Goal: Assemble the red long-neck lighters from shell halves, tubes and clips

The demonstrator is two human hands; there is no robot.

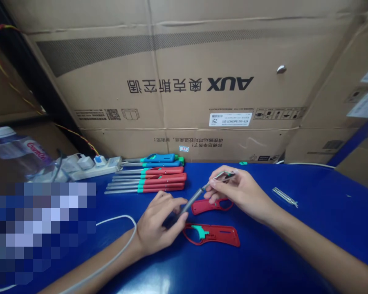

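Observation:
Between thumb and fingers, my left hand (161,224) grips a grey metal lighter tube (191,201), which slants up to the right. My right hand (233,188) pinches a thin metal piece with a dark part (223,175) at the tube's upper end; its exact kind is unclear. Below my hands lies a red lighter handle half (227,235), its inner side up, with a green trigger (200,232) in it. A second red handle half (202,206) lies just beyond, partly hidden by my right hand.
Red lighters (162,179) and blue lighters (161,159) lie in a row at the back. Thin metal pieces (285,197) rest at right. A power strip (95,168), a bottle (16,153) and a white cable (122,245) are at left. Cardboard (178,53) walls the back.

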